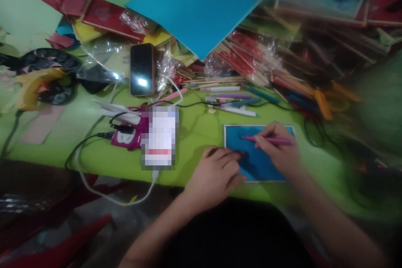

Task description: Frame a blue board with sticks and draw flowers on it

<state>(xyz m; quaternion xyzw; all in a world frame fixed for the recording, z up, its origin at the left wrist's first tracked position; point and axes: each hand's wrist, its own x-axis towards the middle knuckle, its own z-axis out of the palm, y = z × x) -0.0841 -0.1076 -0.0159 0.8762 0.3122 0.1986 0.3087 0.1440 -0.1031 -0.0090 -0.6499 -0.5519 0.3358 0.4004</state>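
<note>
A blue rectangular panel (234, 142) edged with thin pale strips lies on the green tabletop near me. My right hand (278, 150) pinches a purple pen (273, 139) over the panel, its tip pointing left at the surface by a small dark mark. My left hand (220, 171) rests across the panel's lower left corner, fingers stretched out toward the middle. Shadow falls under both hands, and the right hand covers part of the panel's right side.
Several markers (238, 111) lie behind the panel. A black phone (142, 69), a charging phone (159, 136) and a purple power strip (125, 138) with cables sit to the left. A yellow glue gun (34, 90) is farther left. A blue sheet (201, 4) overhangs bundled sticks (241, 56).
</note>
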